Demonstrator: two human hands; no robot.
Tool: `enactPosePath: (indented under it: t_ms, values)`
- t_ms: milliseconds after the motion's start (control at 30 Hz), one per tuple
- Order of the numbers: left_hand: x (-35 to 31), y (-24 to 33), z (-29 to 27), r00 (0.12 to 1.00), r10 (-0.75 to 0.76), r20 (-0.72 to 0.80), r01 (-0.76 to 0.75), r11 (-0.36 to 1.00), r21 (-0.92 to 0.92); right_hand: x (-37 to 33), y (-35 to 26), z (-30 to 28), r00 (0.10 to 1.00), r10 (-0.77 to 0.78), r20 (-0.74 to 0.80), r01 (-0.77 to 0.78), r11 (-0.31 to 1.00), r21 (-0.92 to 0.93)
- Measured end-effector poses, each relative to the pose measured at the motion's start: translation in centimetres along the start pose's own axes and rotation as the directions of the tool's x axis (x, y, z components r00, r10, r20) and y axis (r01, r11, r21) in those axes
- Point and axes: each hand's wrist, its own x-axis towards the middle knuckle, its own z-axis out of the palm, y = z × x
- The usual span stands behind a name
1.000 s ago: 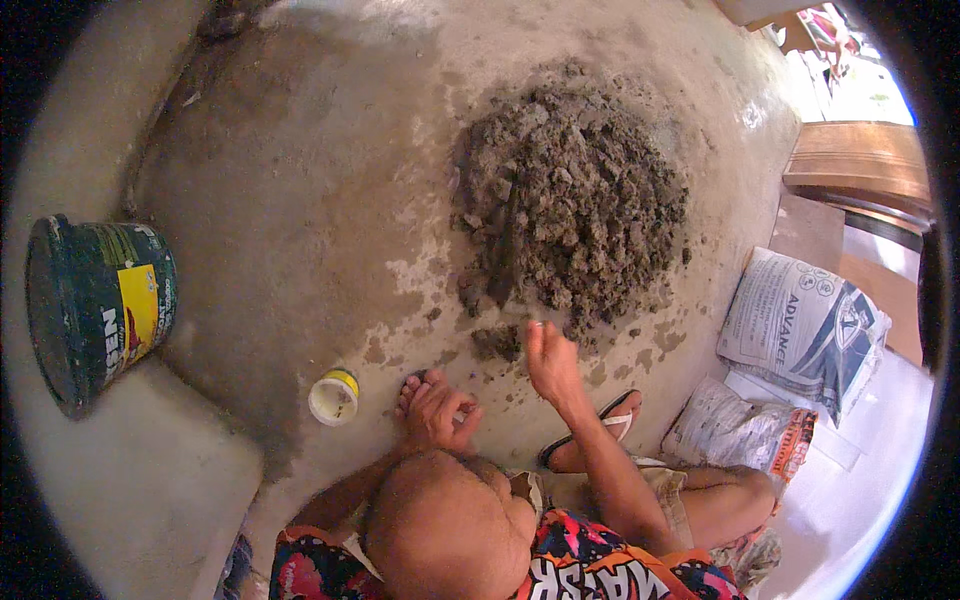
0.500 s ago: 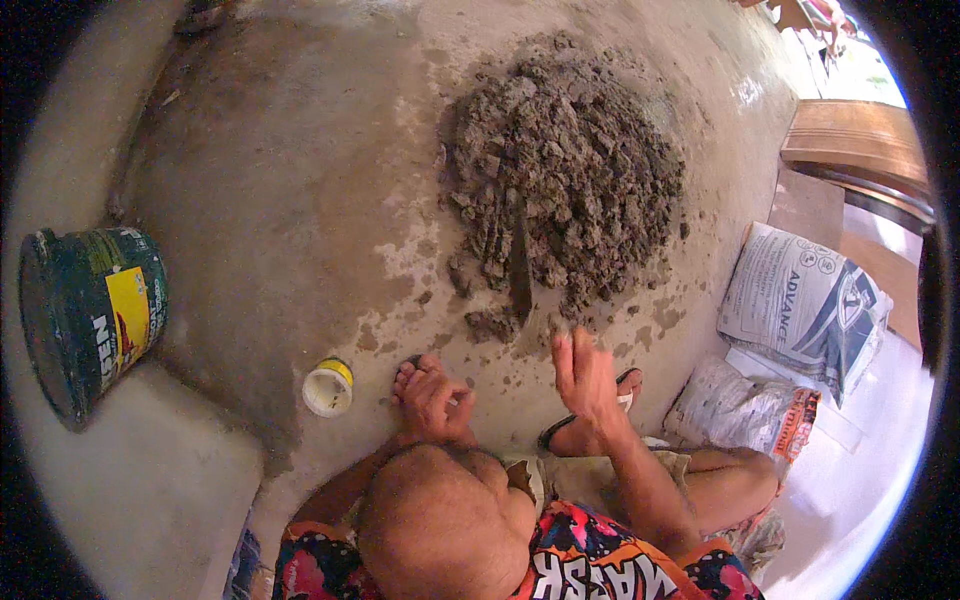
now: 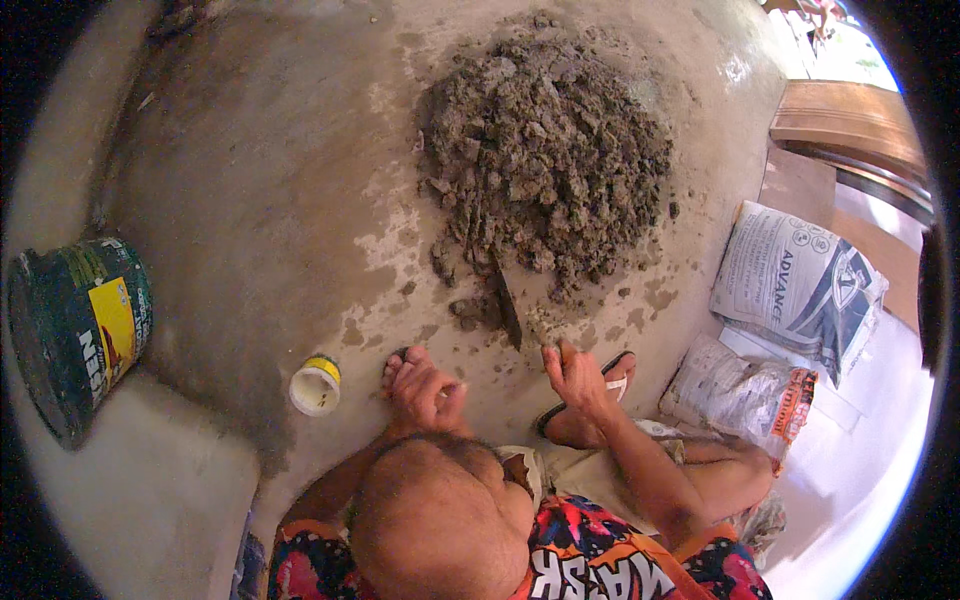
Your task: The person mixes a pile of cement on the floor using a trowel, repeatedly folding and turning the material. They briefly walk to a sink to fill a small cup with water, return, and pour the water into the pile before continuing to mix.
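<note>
- While the right hand (image 3: pixel 575 380) sits low with fingers curled closed, apparently about the handle of a trowel (image 3: pixel 508 305), the grip itself is hidden.
- The trowel's narrow, dark blade lies at the near edge of a mound (image 3: pixel 560 150) of damp, crumbly mix, which rests on the floor (image 3: pixel 250 200) in front of the person.
- The left hand (image 3: pixel 430 398) is loosely curled beside the left toes (image 3: pixel 395 365); whether it holds anything cannot be told.
- Principal risk: a hard pull of the blade toward the body could break lumps off the mound and scatter them over the floor.
- Second risk: a slip of the blade could bring its edge against the left toes or the sandaled right foot (image 3: pixel 572 425), both nearby.
- Third risk: a sideways sweep of the left hand could upset the small tub (image 3: pixel 316 388), pale with a yellow band, standing near it.
- Footing, too, may be uncertain where the floor is damp.
</note>
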Motion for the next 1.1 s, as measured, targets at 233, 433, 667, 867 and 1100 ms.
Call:
enactPosePath:
  t_ms: [233, 433, 667, 867, 1100]
  values:
    - [-1.1, 0.2, -0.7, 0.996, -0.084, -0.030, 0.084, 0.996, 0.001, -0.9, -2.5, -2.0, 0.997, -0.075, -0.016, 0.075, 0.997, 0.031]
    - [-1.6, 0.2, 0.0, 0.989, -0.016, -0.145, 0.026, 0.997, 0.068, 1.2, -2.9, -1.6, 0.998, -0.041, -0.043, 0.041, 0.999, 0.007]
    - [-1.2, -0.6, -0.7, 0.998, -0.059, 0.015, 0.059, 0.998, -0.008, 1.4, -1.8, -1.2, 0.996, -0.087, 0.009, 0.087, 0.996, -0.037]
    - [-0.9, 0.3, -0.5, 0.997, -0.068, -0.040, 0.069, 0.997, 0.018, 0.3, -5.4, -1.9, 0.977, -0.213, -0.011, 0.212, 0.977, -0.011]
    - [-0.8, 0.0, -0.9, 0.999, -0.054, -0.007, 0.054, 0.997, 0.047, 0.8, -5.7, -1.1, 0.995, -0.101, -0.021, 0.100, 0.994, -0.034]
